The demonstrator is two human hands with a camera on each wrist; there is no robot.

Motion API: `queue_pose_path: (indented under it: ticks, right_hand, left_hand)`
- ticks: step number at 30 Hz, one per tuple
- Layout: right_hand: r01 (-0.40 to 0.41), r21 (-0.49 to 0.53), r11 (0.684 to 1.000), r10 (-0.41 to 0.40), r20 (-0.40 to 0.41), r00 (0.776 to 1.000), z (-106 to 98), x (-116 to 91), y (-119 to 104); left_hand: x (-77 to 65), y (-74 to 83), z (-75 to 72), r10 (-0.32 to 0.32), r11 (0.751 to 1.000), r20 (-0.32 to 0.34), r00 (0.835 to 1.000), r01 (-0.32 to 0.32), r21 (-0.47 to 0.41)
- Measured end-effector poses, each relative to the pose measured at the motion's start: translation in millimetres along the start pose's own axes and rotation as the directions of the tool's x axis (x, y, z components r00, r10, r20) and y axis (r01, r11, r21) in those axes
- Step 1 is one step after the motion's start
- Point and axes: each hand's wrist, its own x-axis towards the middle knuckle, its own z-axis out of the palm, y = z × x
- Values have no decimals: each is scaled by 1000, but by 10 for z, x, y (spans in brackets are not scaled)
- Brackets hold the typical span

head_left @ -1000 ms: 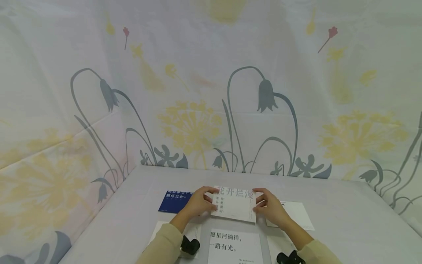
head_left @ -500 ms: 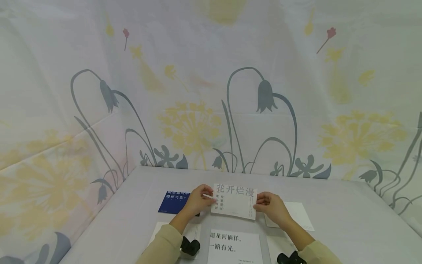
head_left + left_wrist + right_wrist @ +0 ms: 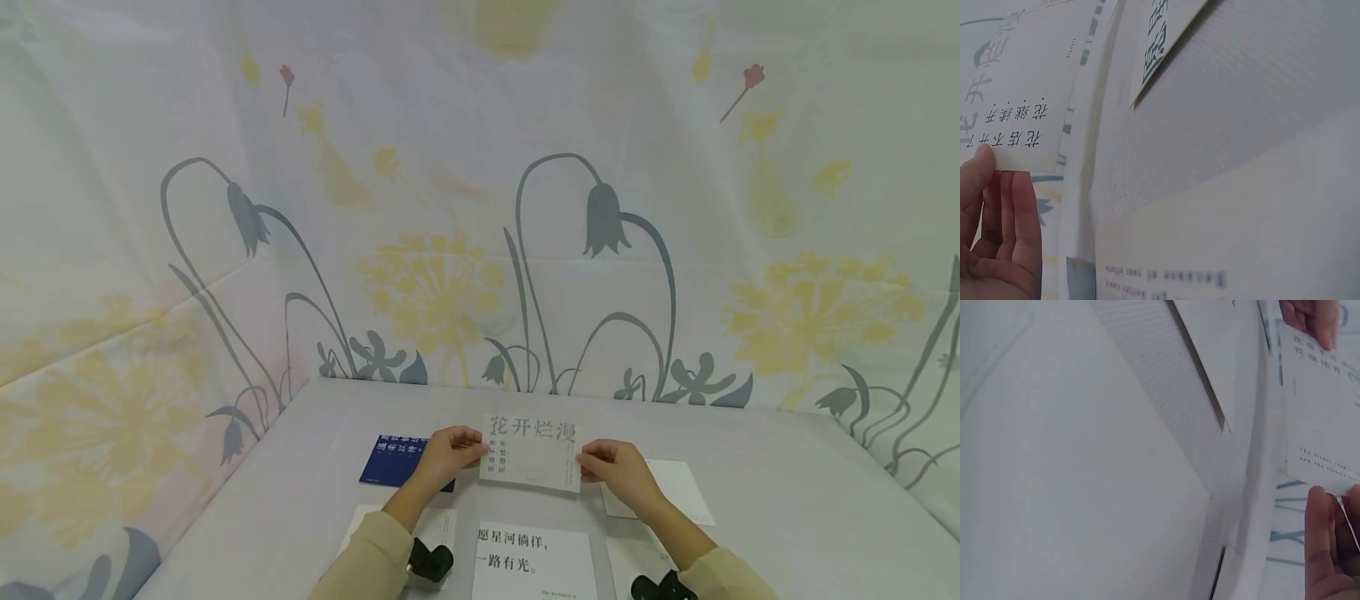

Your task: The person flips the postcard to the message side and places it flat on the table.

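A white card [image 3: 529,457] printed with large grey Chinese characters and smaller text is held up above the table, its face tilted toward the head camera. My left hand [image 3: 447,457] pinches its left edge, with the thumb on the printed face and the fingers behind, as the left wrist view shows. At the opposite edge my right hand [image 3: 624,473] pinches the card near its lower corner. In the right wrist view, my right hand [image 3: 1333,540] grips the near edge of the card [image 3: 1319,412], which runs partly out of frame.
Below the held card lies a white card [image 3: 534,560] with black characters. A dark blue card [image 3: 393,461] lies left, partly behind my left hand. Whitish cards lie at right [image 3: 678,492], lower left [image 3: 435,529] and lower right [image 3: 637,554]. A flower-patterned cloth [image 3: 465,208] hangs behind the table.
The card has risen slightly and tipped more upright. My right fingers have moved from its upper right corner down its edge; my left fingers have shifted off its upper left corner.
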Motion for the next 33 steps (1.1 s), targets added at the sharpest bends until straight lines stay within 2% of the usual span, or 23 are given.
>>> queue_pose_path:
  ticks: [6,19,33]
  right_hand:
    - [-8,-10,1000,8,-30,1000,6,3,-16]
    - [-20,106,994,21,-10,1000,9,-4,-57]
    - [25,145,989,-29,28,999,-3,11,-29]
  left_hand:
    - [11,8,-6,-32,999,-12,999,32,3]
    - [15,14,-32,-50,999,-14,999,50,-5]
    - [11,-38,-76,-89,991,13,996,90,-95]
